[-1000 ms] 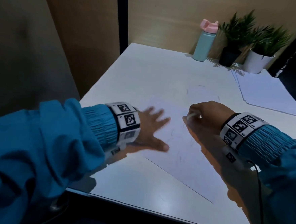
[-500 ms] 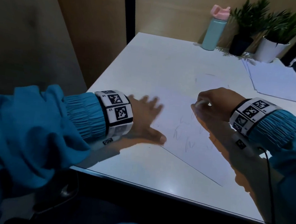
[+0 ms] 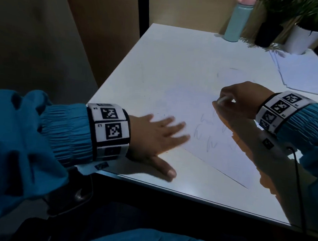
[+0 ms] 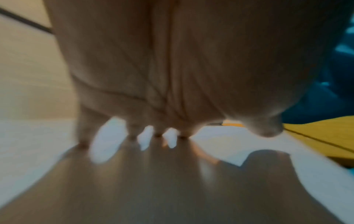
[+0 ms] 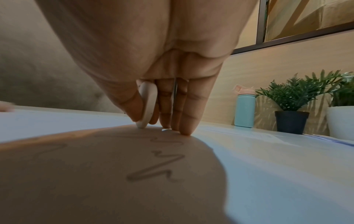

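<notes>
A white sheet of paper with faint pencil scribbles lies on the white table. My left hand lies flat on the sheet's left corner, fingers spread and straight; in the left wrist view the left hand is blurred above the table. My right hand pinches a small white eraser and holds it down on the paper. The right wrist view shows the eraser between thumb and fingers, its tip touching the sheet beside the scribbles.
At the far edge stand a teal bottle with a pink lid, a plant in a black pot and one in a white pot. A stack of white sheets lies at the right. The table's front edge is close.
The head view has shifted, so everything sits higher and further right in the picture. Both hands keep about the same places on the sheet, the right one still pinching the eraser.
</notes>
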Action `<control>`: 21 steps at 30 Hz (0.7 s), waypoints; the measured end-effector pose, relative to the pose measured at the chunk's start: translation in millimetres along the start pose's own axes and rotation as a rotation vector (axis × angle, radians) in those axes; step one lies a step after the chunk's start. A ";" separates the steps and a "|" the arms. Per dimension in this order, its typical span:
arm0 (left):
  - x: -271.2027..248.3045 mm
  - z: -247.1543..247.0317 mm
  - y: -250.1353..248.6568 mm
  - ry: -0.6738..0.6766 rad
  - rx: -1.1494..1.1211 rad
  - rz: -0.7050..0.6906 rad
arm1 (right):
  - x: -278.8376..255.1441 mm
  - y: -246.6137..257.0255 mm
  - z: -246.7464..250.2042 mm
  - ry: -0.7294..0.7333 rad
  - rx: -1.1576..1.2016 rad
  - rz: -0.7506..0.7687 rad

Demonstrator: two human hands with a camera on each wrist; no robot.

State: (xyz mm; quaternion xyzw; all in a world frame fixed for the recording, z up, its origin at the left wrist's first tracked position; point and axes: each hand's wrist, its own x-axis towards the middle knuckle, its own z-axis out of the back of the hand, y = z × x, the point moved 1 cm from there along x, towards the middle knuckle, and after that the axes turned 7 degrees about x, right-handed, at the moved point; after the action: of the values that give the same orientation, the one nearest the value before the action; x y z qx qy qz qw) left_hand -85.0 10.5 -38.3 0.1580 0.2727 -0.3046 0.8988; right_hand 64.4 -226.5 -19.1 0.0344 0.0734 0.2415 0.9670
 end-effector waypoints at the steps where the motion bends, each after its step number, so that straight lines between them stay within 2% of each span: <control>1: -1.9 -2.0 11.0 0.042 -0.023 0.134 | 0.4 0.2 0.1 0.004 0.001 0.002; 3: -7.8 -1.2 30.4 0.100 -0.037 0.394 | 0.8 -0.2 -0.4 -0.001 -0.002 0.012; 4: -9.1 0.1 33.2 0.071 -0.015 0.421 | 1.3 -0.6 -0.7 -0.003 -0.006 0.014; 5: -9.9 2.3 29.0 0.008 0.016 0.347 | 1.6 -1.4 -1.2 -0.006 -0.009 0.017; 6: -10.4 4.3 20.2 -0.043 0.040 0.203 | 1.7 -1.8 -1.2 -0.005 -0.015 0.018; 8: -12.0 3.1 2.4 -0.022 0.050 -0.045 | 1.8 -2.3 -0.6 0.002 -0.019 0.015; 9: -11.2 0.0 0.7 0.019 0.044 -0.047 | 1.6 -2.4 -0.5 0.006 -0.016 0.017; 12: -3.6 10.6 28.4 0.073 -0.008 0.321 | 0.9 -1.2 1.3 0.014 -0.016 0.020; 13: 3.7 19.4 35.3 0.049 -0.006 0.383 | 0.3 -1.7 1.7 0.026 -0.015 0.024; 14: 12.5 28.4 37.6 0.000 0.005 0.377 | -0.5 -1.2 1.8 0.036 -0.021 0.027; 16: 31.5 45.1 34.7 -0.063 -0.010 0.263 | -0.7 -0.6 3.3 0.037 -0.039 0.031; 18: 49.6 51.7 25.1 -0.062 -0.045 0.190 | -1.3 -1.1 2.4 0.044 -0.040 0.032; 21: 68.1 49.6 23.9 -0.063 -0.014 0.184 | -2.0 -1.5 3.4 0.049 -0.017 0.041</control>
State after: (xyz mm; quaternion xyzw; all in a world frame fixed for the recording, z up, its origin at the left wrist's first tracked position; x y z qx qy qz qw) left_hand -5.0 -24.9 -35.7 0.1664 0.2305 -0.2235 0.9323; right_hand 63.8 -228.8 -15.7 0.0216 0.0944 0.2626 0.9600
